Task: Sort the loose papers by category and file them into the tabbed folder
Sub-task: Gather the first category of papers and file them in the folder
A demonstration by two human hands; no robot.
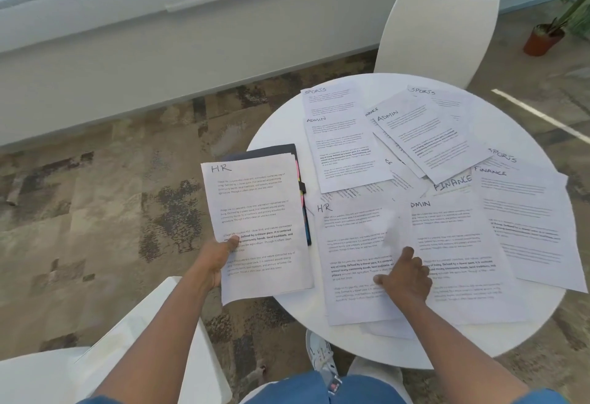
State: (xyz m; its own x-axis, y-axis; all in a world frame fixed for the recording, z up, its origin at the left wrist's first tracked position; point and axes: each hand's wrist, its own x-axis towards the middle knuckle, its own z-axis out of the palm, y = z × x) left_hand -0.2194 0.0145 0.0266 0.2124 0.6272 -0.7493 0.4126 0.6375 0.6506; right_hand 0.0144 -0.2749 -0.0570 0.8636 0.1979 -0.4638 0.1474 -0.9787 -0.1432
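HR sheet [255,228] in left hand [214,260], beside tabbed folder [274,151]

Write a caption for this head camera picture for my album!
Left hand holds an HR page while the right hand reaches onto another HR page on the round table.

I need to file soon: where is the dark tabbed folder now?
In the head view, the dark tabbed folder lies at the left edge of the round white table, mostly hidden behind the HR-headed sheet held in the left hand.
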